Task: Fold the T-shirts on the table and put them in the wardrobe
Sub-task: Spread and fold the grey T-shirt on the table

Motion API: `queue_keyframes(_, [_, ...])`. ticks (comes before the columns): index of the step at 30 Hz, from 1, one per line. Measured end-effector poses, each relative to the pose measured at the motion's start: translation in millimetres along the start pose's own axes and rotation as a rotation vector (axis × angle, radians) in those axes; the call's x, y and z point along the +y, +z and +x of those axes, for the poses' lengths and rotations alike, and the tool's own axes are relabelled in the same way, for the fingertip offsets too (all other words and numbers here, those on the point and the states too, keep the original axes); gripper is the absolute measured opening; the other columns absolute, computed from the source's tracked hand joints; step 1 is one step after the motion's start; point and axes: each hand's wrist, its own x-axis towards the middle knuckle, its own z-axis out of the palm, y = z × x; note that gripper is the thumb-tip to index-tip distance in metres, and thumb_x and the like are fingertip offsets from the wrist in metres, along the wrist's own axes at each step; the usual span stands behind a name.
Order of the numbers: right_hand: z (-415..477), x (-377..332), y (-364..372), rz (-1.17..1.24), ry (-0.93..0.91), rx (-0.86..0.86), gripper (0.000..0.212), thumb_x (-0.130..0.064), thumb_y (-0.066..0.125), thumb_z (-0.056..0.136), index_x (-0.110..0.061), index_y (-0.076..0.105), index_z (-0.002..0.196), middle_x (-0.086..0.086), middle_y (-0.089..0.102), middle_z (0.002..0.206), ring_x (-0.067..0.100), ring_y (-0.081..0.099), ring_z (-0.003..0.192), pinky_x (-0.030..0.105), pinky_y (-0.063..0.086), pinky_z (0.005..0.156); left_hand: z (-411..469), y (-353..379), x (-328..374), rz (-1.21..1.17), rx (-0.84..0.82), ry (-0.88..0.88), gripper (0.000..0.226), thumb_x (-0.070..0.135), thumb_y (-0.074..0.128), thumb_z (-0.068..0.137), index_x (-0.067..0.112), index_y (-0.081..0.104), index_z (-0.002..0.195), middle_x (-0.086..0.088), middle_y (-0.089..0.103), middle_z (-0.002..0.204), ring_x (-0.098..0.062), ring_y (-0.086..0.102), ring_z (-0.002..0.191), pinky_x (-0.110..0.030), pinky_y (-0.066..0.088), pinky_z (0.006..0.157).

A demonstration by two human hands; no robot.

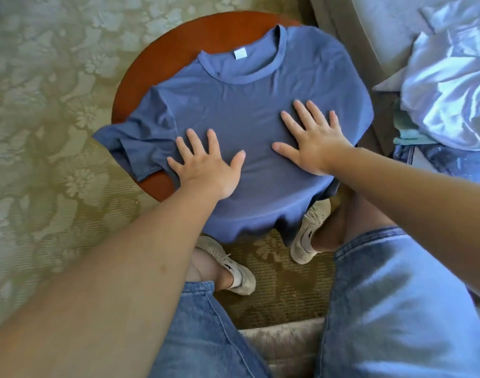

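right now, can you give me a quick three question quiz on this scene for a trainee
1. True or false: the T-shirt is already folded in half.
2. The left hand and right hand are: A gripping the sleeves, B lying flat on the T-shirt, C lifting the collar.
3. Fill in: the T-shirt's near hem hangs over the edge of the round ____.

Key: 1 false, it lies spread out; 2 B; 3 table.
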Motion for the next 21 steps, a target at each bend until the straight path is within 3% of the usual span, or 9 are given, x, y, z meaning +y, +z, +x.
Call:
queue_keyframes(3, [-9.7, 2.6, -5.8, -0.013, 0.015, -0.057, 0.079, -0.073, 0.018, 0.091, -0.032, -0.003, 0.155, -0.001, -0.013, 0.163, 0.023, -0.012, 0.149, 0.055, -0.003, 0.119, 2.2, -2.2, -5.9, -0.002, -0.024, 0.033, 0.083, 0.074, 0.016, 0.092, 0.026, -0.008, 0.155, -0.012, -0.018, 0.161, -0.037, -0.017, 0.147, -0.06, -0.002, 0.116])
queue_keyframes(7, [-11.6, -12.2, -12.7, 0.046, 0.021, -0.03, 0.073, -0.065, 0.024, 0.096, -0.029, 0.006, 0.156, 0.002, -0.008, 0.163, 0.025, -0.009, 0.149, 0.056, -0.001, 0.119, -1.2, 7.7, -12.0, -0.049, 0.071, 0.071, 0.078, 0.07, 0.018, 0.094, 0.028, -0.002, 0.156, -0.008, -0.011, 0.163, -0.033, -0.012, 0.149, -0.059, -0.002, 0.116])
queue_keyframes(11, [10.3, -45.8, -17.0, 0.095, 0.004, -0.002, 0.068, -0.061, 0.025, 0.098, -0.027, 0.01, 0.155, 0.003, -0.006, 0.163, 0.026, -0.008, 0.149, 0.057, 0.001, 0.119, 7.1, -1.2, -31.6, -0.146, 0.312, 0.071, 0.061, 0.053, 0.033, 0.1, 0.025, 0.022, 0.153, -0.006, 0.013, 0.161, -0.03, 0.012, 0.145, -0.051, 0.015, 0.114])
queue_keyframes(14, [32.8, -79.6, -19.2, 0.092, -0.057, 0.028, 0.068, -0.061, 0.022, 0.099, -0.026, 0.008, 0.156, 0.003, -0.009, 0.163, 0.026, -0.012, 0.149, 0.058, -0.002, 0.118, 22.1, -7.7, -64.5, -0.252, 0.478, -0.084, 0.061, 0.042, 0.049, 0.096, 0.022, 0.029, 0.15, -0.009, 0.015, 0.159, -0.033, 0.016, 0.143, -0.051, 0.021, 0.11])
queue_keyframes(18, [65.5, -117.3, -14.7, 0.108, -0.033, 0.028, 0.071, -0.066, 0.016, 0.096, -0.028, 0.003, 0.156, 0.002, -0.01, 0.163, 0.026, -0.015, 0.149, 0.059, -0.006, 0.117, 47.4, -7.5, -96.1, -0.392, 0.413, -0.301, 0.072, 0.049, 0.05, 0.095, 0.022, 0.017, 0.154, -0.011, 0.009, 0.16, -0.035, 0.012, 0.146, -0.052, 0.017, 0.117])
queue_keyframes(21, [82.9, -125.9, -9.8, 0.047, -0.002, 0.062, 0.074, -0.069, 0.012, 0.094, -0.03, 0.0, 0.156, 0.002, -0.01, 0.163, 0.027, -0.015, 0.149, 0.06, -0.005, 0.117, 66.7, -6.9, -102.6, -0.451, 0.365, -0.337, 0.075, 0.055, 0.043, 0.095, 0.024, 0.011, 0.156, -0.01, 0.007, 0.161, -0.034, 0.01, 0.147, -0.049, 0.015, 0.119])
